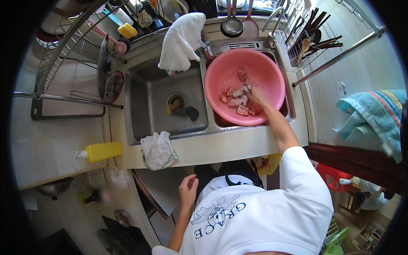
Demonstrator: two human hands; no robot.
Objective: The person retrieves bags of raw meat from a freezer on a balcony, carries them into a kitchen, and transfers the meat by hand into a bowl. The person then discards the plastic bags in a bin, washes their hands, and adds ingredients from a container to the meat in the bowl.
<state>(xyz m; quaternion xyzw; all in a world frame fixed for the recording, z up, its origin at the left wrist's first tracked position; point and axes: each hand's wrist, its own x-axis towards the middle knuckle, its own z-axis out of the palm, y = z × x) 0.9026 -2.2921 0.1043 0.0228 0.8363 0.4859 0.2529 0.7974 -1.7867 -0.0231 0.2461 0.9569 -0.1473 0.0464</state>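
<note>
A pink plastic basin (223, 67) sits over the right bowl of a double sink. Inside it lie several chunks of raw meat (242, 110), some coated with a white, grainy substance. My right hand (257, 95) reaches down into the basin among the meat. Its fingertips are partly hidden, so I cannot tell whether it grips a piece. My left hand (188, 190) hangs beside my body, below the counter's front edge, with loosely bent fingers and nothing in it.
The left sink bowl (143, 98) has scrubbing pads (188, 112) near its drain. A white cloth (183, 41) drapes over the faucet. A rag (158, 149) overhangs the counter edge, with a yellow pump bottle (103, 151) to its left. A metal rail (338, 57) crosses at right.
</note>
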